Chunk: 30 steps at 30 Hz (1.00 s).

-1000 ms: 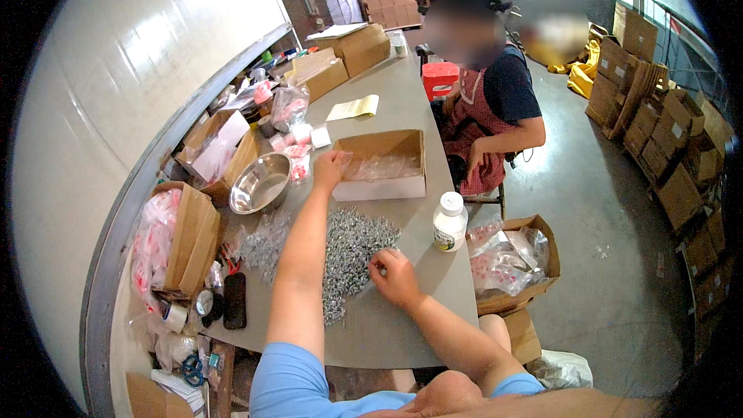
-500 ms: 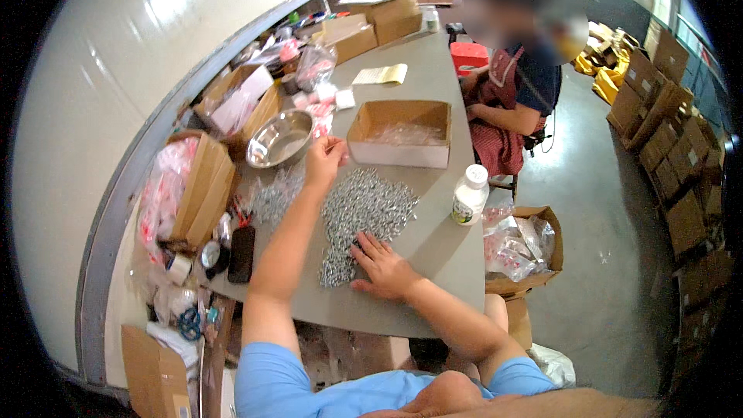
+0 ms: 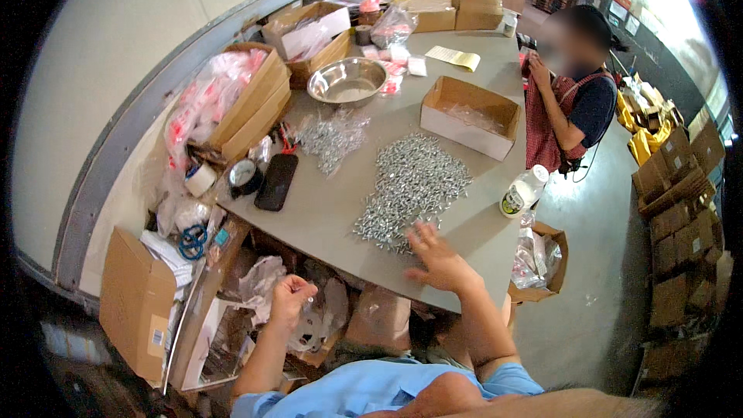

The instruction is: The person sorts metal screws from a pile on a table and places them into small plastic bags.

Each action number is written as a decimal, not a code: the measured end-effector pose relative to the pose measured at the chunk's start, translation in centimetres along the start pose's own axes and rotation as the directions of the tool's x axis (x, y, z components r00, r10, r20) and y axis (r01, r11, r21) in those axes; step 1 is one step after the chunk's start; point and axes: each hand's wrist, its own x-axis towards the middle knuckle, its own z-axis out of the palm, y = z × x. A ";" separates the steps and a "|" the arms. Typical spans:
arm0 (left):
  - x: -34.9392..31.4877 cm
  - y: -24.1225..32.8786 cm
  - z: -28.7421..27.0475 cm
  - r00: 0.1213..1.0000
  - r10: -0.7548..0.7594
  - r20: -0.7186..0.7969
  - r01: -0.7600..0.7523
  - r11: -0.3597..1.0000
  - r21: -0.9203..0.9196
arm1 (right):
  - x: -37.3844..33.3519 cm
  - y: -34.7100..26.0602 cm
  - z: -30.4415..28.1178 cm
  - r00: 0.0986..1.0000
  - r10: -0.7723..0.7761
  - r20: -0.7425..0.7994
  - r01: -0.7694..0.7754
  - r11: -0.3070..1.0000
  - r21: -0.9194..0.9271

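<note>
A wide heap of small silvery screws lies loose on the grey table. At its near edge my right hand rests with fingers spread and holds nothing. My left hand is drawn back past the table's near edge, above plastic bags in a box below. Its fingertips are pinched together; whatever may be between them is too small to name. Left of the heap lies a clear plastic bag full of small metal parts. An open white cardboard box with clear bags inside stands behind the heap.
A steel bowl, a black phone and a carton of plastic bags stand on the left. A white bottle is near the right edge. A co-worker is beyond the table's right side.
My left hand has come back from beside the white box to in front of the table's near edge. My right hand stays at the heap's near edge. The view has swung left.
</note>
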 end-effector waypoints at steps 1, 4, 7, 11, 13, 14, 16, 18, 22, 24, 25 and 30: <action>-1.2 -1.3 -0.3 0.996 -0.088 0.030 0.090 0.994 -0.062 | -0.3 0.2 0.8 0.986 0.058 -0.155 -0.055 0.998 0.021; -3.3 -4.2 0.8 0.929 -0.316 0.190 0.340 0.934 -0.107 | -0.9 0.2 2.6 0.927 0.273 -0.256 -0.287 0.958 -0.017; -3.4 -8.8 1.2 0.896 -0.300 0.326 0.301 0.952 0.049 | -0.4 -1.6 3.3 0.961 0.204 -0.188 -0.227 0.968 -0.109; -3.3 -11.1 3.4 0.891 -0.098 0.443 0.074 0.995 0.072 | -1.1 -2.3 4.4 0.977 0.096 -0.192 -0.116 0.989 -0.096; -2.8 -12.0 4.0 0.850 -0.208 0.483 0.058 0.950 0.307 | -1.8 -2.2 5.1 0.970 0.059 -0.236 -0.075 0.996 -0.058; -2.6 -12.3 4.5 0.825 -0.268 0.497 0.044 0.908 0.417 | -2.3 -1.7 5.4 0.962 0.038 -0.269 -0.047 0.999 -0.027; -3.0 -10.2 5.9 0.752 -0.294 0.590 0.083 0.930 0.358 | -3.1 -0.7 5.9 0.941 0.000 -0.340 0.014 0.999 0.038; -3.6 -10.3 6.7 0.721 -0.236 0.651 0.062 0.958 0.279 | -3.5 -1.2 5.5 0.892 0.124 -0.436 -0.024 0.974 0.227; -4.5 -10.1 8.7 0.741 -0.111 0.662 0.050 0.993 0.111 | -3.4 -1.2 5.1 0.818 0.202 -0.539 -0.061 0.962 0.268; -4.7 -9.7 9.0 0.757 -0.138 0.638 0.079 0.990 0.121 | -3.1 -1.6 4.9 0.825 0.184 -0.534 -0.045 0.964 0.262; -4.6 -10.2 9.0 0.763 -0.159 0.627 0.068 0.984 0.167 | -2.9 -1.7 4.8 0.829 0.174 -0.532 -0.037 0.965 0.259; -4.8 -6.8 9.8 0.832 -0.180 0.525 -0.107 0.876 0.471 | -2.5 -2.2 4.6 0.855 0.185 -0.485 -0.054 0.961 0.271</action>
